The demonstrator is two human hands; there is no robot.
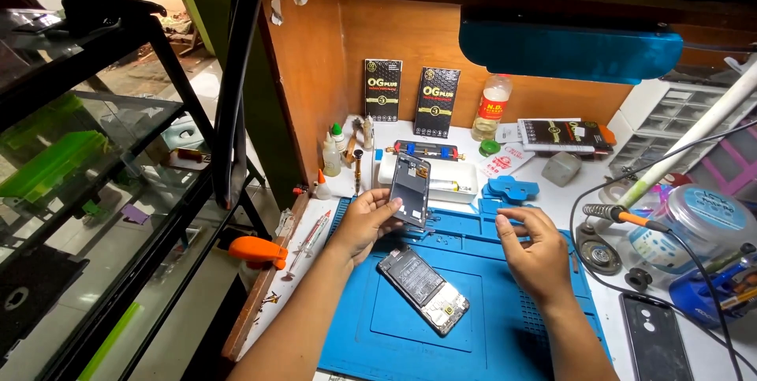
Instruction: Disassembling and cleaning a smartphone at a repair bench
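Phone frame (411, 189) held upright in my left hand (364, 222), fingers wrapped on its edges, above far edge of blue mat (489, 326). Opened phone (423, 288) lies flat on mat, near side of frame. My right hand (535, 248) hovers open, gripping nothing, I think. White bench (552, 192) cluttered: soldering iron (623, 214) right, bottles (335, 152) far left, wooden back wall (331, 57), glass shelving (87, 192) left.

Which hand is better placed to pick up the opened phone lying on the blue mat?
Right hand: it hovers empty beside the opened phone. The left hand is busy holding the phone frame upright.
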